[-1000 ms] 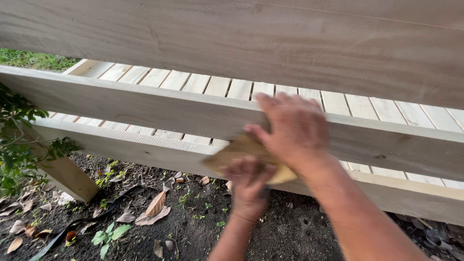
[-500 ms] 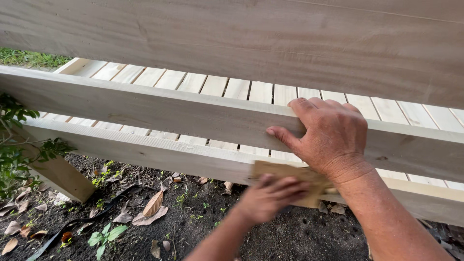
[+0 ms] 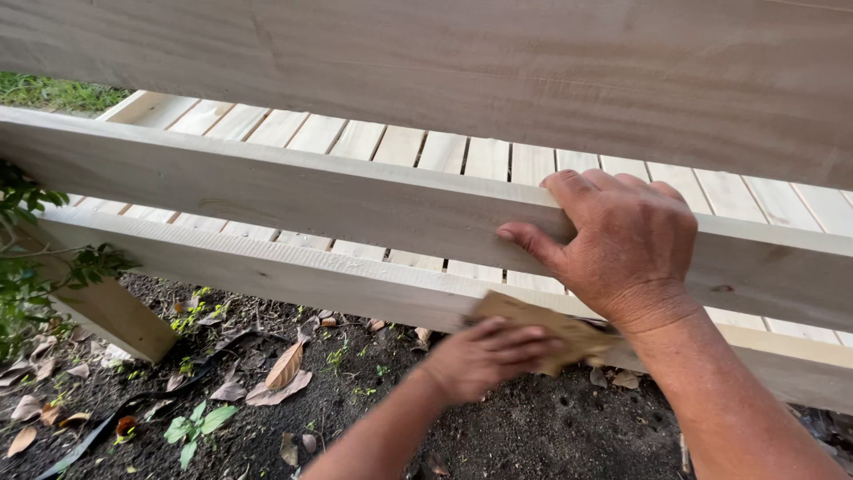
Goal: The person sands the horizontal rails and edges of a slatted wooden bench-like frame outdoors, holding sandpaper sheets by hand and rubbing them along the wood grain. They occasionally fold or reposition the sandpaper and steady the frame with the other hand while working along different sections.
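My left hand (image 3: 487,357) presses a tan sheet of sandpaper (image 3: 544,329) against the front face of the lowest pale wooden rail (image 3: 293,277). The fingers lie flat over the sheet. My right hand (image 3: 622,240) grips the top edge of the middle wooden rail (image 3: 267,191) just above it, thumb on the front face and fingers hooked over the top. A row of narrow pale slats (image 3: 400,147) lies behind the rails. A wide plank (image 3: 444,71) spans the top of the view.
Dark soil (image 3: 524,427) with dry leaves (image 3: 283,366) and small green plants (image 3: 197,425) lies below the rails. A slanted wooden leg (image 3: 111,313) stands at the lower left beside leafy shrubs (image 3: 27,284). Grass (image 3: 53,93) shows at the far left.
Both hands have moved to the right along the rails. My right hand left the sandpaper and took hold of the middle rail; my left hand slid the sandpaper right on the lowest rail.
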### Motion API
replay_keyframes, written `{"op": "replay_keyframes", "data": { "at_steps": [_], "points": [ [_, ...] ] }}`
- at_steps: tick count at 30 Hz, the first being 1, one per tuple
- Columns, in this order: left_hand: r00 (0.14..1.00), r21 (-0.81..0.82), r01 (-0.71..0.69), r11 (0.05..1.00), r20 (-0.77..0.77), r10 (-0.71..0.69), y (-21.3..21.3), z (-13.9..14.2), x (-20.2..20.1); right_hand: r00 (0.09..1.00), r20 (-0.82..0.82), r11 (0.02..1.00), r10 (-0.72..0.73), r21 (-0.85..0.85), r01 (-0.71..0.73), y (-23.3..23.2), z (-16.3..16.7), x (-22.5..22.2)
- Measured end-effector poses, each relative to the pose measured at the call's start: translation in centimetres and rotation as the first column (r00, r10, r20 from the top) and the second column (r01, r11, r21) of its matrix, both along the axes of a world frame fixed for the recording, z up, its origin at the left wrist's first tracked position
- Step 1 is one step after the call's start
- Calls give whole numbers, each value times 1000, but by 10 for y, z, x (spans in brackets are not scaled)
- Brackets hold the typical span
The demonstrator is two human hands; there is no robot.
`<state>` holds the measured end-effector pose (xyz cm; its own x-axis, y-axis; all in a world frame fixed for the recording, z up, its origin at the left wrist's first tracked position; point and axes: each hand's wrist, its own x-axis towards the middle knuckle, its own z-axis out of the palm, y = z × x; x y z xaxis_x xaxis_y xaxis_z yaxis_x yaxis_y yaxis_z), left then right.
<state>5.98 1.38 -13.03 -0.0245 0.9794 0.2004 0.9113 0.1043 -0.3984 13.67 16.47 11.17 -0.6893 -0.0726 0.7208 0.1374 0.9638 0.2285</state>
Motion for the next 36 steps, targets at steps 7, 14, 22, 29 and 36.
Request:
{"op": "replay_keyframes", "data": {
  "at_steps": [7,14,22,29,36],
  "points": [
    [991,184,-107,977,96,90,-55,8,-21,998,1,998,-62,-32,62,-5,-3,-6],
    [992,353,-94,931,109,59,44,39,29,1000,0,1000,-1,-28,1,-3,4,2],
    [863,495,-499,711,358,357,-98,59,-25,975,195,984,-106,-124,132,-16,15,3],
    [906,553,-337,762,412,101,35,33,37,986,154,982,-63,-168,89,-17,18,10],
    [774,783,-581,221,448,448,-104,57,-29,987,144,982,-68,-165,91,-15,15,9]
  ]
}}
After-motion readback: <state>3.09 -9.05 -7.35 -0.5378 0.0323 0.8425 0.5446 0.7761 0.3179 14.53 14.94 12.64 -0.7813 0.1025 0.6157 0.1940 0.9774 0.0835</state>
